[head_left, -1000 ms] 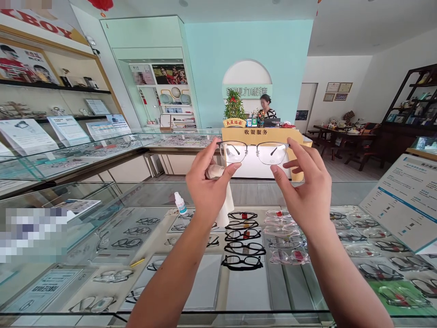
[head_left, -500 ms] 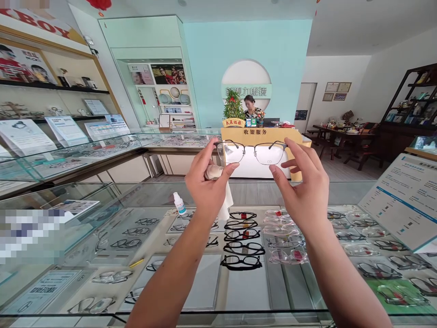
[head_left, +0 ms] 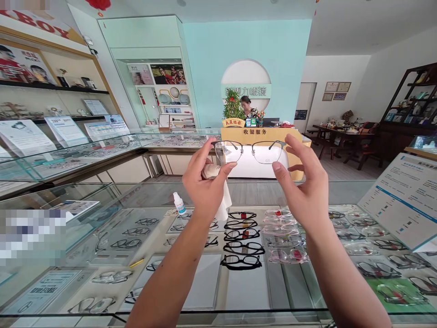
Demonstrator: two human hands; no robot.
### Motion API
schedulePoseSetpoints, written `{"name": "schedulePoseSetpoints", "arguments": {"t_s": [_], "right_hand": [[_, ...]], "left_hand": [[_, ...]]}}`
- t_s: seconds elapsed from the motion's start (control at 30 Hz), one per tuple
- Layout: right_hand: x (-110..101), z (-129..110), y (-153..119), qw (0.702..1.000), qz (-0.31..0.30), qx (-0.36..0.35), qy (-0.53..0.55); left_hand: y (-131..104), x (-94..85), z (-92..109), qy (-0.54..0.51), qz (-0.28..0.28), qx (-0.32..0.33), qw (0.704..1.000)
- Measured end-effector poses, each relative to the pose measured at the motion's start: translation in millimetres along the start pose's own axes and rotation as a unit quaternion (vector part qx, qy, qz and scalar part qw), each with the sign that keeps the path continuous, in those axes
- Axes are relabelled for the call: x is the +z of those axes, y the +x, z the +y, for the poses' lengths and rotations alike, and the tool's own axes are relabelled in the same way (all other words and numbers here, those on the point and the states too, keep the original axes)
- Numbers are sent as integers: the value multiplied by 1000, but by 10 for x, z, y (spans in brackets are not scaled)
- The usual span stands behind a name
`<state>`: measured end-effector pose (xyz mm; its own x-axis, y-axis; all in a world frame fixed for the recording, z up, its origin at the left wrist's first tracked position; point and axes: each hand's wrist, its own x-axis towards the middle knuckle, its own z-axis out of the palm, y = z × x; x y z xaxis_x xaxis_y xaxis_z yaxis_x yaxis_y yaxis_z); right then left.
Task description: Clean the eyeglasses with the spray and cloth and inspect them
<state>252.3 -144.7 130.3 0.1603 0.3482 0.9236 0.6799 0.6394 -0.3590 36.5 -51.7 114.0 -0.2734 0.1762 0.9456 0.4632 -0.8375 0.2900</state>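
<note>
Thin-rimmed eyeglasses (head_left: 247,150) are raised above the glass counter, lenses side by side and nearly level. My left hand (head_left: 205,175) pinches their left end between thumb and fingers. It also has a pale cloth (head_left: 223,202) tucked in its palm, hanging down below. At the other end, my right hand (head_left: 305,177) holds the eyeglasses lightly, its thumb by the lower rim and its index finger by the upper right corner. Under the hands, a column of black-framed glasses (head_left: 241,248) lies in the display case beside clear and pinkish frames (head_left: 287,241).
A small white spray bottle (head_left: 179,203) stands on the counter left of my hands. A printed sign (head_left: 403,200) leans at the right. Across the aisle, a person (head_left: 246,105) is behind the cashier desk (head_left: 262,136). Another glass display counter (head_left: 119,146) runs along the left.
The eyeglasses and my left hand have shifted slightly left. My right index finger has lifted a little at the frame's corner. The person behind the desk has leaned down and left.
</note>
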Motion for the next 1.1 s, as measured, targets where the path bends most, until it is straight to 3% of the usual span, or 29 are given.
{"name": "schedulePoseSetpoints", "arguments": {"t_s": [0.23,0.4,0.77,0.97,1.1], "right_hand": [[1,13,18,997,16,62,52],[-5,49,12,995,34,70,62],[-16,209,152,976,43,172,125],[-44,179,156,975,49,171,135],[-15,146,112,977,64,135,154]], "left_hand": [[-20,7,26,25,32,77,996],[-43,5,0,70,32,78,994],[-123,-32,277,80,9,110,991],[-110,-43,311,48,7,121,991],[-62,-9,160,23,2,98,995]]}}
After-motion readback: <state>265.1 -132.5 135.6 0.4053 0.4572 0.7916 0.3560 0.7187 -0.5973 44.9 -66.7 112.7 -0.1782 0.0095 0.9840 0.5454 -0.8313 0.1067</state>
